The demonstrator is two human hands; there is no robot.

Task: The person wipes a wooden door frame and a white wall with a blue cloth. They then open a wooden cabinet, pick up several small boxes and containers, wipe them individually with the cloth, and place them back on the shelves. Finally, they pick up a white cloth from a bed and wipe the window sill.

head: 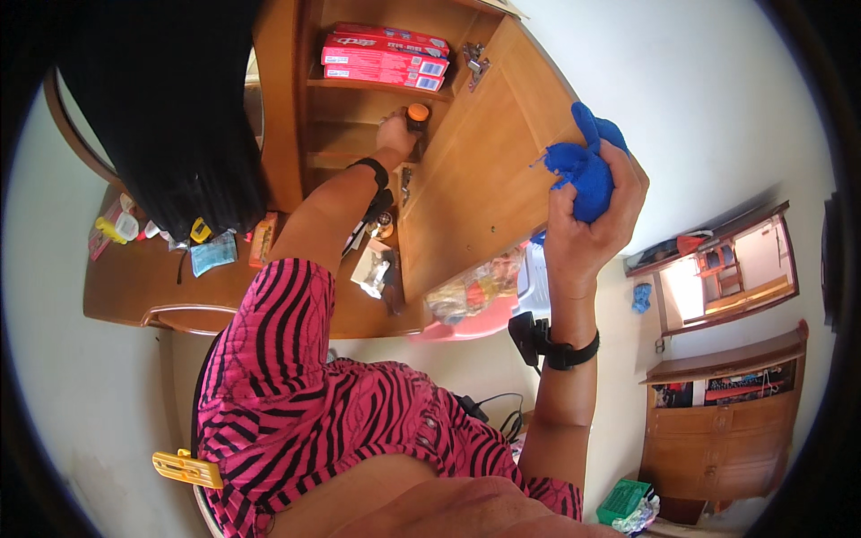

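My left hand [397, 134] reaches into the middle shelf of an open wooden cabinet [345, 138]. It is right beside a dark jar with an orange lid [418, 113]; its fingertips are partly hidden, so whether it grips the jar is unclear. My right hand [595, 222], raised at the outer edge of the open cabinet door [481, 181], holds a bunched blue cloth [592, 181] between thumb and fingers. Both wrists wear black straps with small devices. Red and white boxes [383, 57] are stacked on the shelf above the jar.
Below the cabinet, a wooden dresser top [181, 296] carries bottles, a blue packet [214, 254], an orange box [263, 240] and an open small carton [372, 267]. A black cloth [181, 114] hangs at left. Plastic bags [471, 292] lie beneath the door. A green basket [623, 501] stands lower right.
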